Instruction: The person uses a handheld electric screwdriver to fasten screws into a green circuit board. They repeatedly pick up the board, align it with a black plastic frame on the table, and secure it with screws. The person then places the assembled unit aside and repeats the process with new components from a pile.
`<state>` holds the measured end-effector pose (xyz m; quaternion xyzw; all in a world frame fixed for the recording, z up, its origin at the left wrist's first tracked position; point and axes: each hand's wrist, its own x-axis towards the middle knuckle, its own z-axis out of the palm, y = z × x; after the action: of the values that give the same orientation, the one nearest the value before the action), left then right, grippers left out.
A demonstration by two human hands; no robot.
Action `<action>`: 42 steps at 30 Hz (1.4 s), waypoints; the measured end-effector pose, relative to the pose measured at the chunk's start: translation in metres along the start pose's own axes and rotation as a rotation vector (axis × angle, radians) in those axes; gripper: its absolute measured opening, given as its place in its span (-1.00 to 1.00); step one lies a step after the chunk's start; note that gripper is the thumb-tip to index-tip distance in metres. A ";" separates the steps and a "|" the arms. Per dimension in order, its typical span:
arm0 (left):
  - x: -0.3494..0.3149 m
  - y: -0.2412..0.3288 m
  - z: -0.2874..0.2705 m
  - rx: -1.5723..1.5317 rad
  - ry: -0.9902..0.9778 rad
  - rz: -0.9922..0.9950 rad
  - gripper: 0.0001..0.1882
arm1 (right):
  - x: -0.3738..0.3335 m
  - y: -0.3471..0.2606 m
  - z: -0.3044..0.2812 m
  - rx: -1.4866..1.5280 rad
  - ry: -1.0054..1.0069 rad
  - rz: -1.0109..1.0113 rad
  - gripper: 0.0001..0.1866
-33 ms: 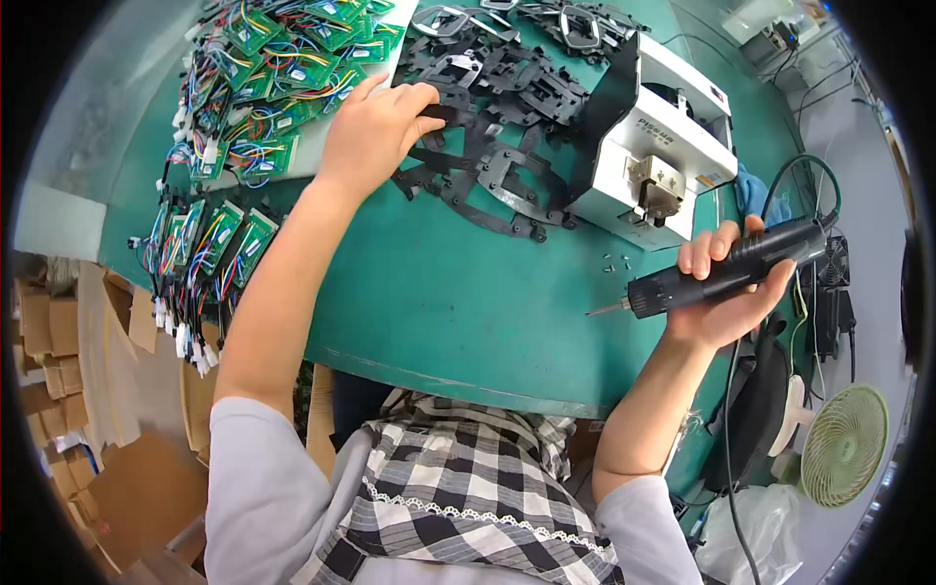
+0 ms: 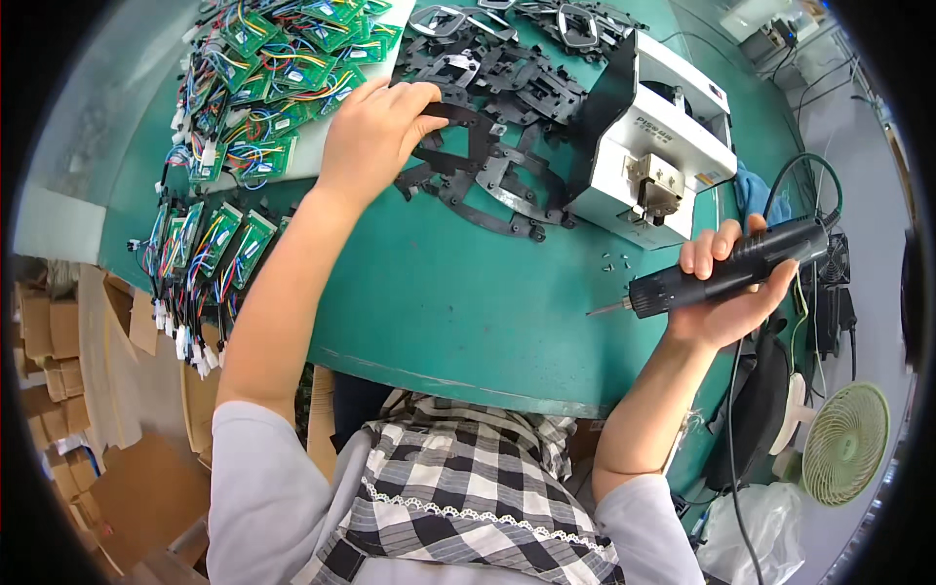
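Pinched between the thumb and fingers of my left hand [image 2: 375, 136] is a thin black plastic frame [image 2: 458, 114], tilted up at its near-left edge above other black frames [image 2: 507, 185] on the table. My right hand [image 2: 726, 317] wraps around a black electric screwdriver [image 2: 726, 268]. Its thin bit points left, just over the table and apart from any part. Several small screws [image 2: 608, 265] lie loose near the bit. Beyond them stands a white and black screw feeder [image 2: 673, 127] with a metal block on its front.
Green circuit boards [image 2: 302, 73] with coloured wires are heaped on a white sheet at the far left; several more [image 2: 219, 239] lie at the table's left edge. More black frames [image 2: 531, 83] are piled at the back. At the right are a cable [image 2: 731, 439] and a green fan [image 2: 846, 444].
My left hand has lifted the black plastic frame slightly off the pile, so more of it shows. My right hand and the screwdriver are almost still.
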<state>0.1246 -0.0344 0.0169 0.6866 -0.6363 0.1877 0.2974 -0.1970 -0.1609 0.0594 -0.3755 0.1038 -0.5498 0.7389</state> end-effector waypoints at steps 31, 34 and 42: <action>-0.031 -0.077 -0.129 0.247 0.104 -0.187 -0.49 | 0.002 -0.004 -0.008 0.043 -0.011 -0.012 -0.38; -0.024 -0.068 -0.112 0.063 0.354 -0.196 -0.52 | 0.001 0.000 -0.007 0.045 -0.014 0.000 -0.38; 0.020 -0.064 -0.100 -0.371 0.573 -0.314 -0.59 | 0.002 -0.001 -0.010 0.009 0.021 -0.017 -0.40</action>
<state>0.2022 0.0161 0.0934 0.6297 -0.4376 0.2060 0.6080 -0.2028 -0.1671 0.0538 -0.3673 0.1061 -0.5604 0.7346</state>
